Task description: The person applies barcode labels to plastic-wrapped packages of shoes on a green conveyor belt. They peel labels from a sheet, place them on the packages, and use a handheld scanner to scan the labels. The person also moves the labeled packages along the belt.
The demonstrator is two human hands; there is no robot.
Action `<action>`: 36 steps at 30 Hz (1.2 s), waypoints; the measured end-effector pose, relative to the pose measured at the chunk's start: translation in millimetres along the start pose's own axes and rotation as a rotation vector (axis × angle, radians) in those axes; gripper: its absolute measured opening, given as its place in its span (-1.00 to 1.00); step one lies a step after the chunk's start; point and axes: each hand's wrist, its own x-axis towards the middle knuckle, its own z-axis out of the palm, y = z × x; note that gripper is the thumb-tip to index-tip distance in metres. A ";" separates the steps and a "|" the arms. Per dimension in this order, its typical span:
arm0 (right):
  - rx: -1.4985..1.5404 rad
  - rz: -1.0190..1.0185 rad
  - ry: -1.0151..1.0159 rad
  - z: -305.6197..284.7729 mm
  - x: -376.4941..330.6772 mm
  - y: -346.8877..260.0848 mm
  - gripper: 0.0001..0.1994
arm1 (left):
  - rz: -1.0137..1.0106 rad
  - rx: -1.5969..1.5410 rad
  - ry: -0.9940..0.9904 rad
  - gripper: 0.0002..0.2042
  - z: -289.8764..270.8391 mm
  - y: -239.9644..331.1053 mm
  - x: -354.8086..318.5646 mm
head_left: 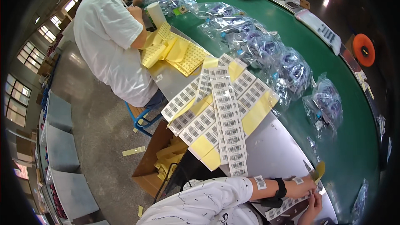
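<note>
My left hand (305,187) is closed, its fingers on a strip of barcode labels (276,212) with yellow backing (319,171) curling up beyond them. Close below it my right hand (312,211) is also closed, fingertips nearly meeting the left ones at the strip; what they pinch is too small to make out. Single barcode stickers cling to my left forearm (260,182) and the back of that hand. A black band (281,188) circles the wrist. Farther up the metal work surface (271,146) lie overlapping label sheets (198,126) and long label strips (229,121).
Clear plastic bags of purple-blue items (325,104) line the green conveyor belt (354,150). A co-worker in a white shirt (110,41) sits at the far left beside yellow label sheets (189,56). A cardboard box (146,164) of yellow backing scraps stands on the floor. An orange disc (363,50) is at right.
</note>
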 end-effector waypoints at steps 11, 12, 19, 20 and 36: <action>0.075 0.063 0.036 -10.2 -6.8 33.7 -0.82 | 0.011 0.020 -0.100 -0.82 -2.1 6.3 -3.1; 0.063 0.054 0.023 -8.6 -6.9 28.2 -0.82 | 0.002 0.004 -0.114 -0.82 -2.4 7.8 -3.9; 0.032 -0.003 -0.027 -14.6 -1.1 35.0 -0.79 | 0.027 0.023 -0.135 -0.84 0.5 2.3 -5.2; 0.032 -0.004 -0.052 -16.2 -0.8 31.3 -0.79 | 0.049 0.054 -0.127 -0.85 3.5 -3.8 -4.5; 0.177 -0.041 -0.158 2.6 -6.2 34.7 -0.72 | 0.130 0.234 0.306 -0.76 5.3 -15.4 0.3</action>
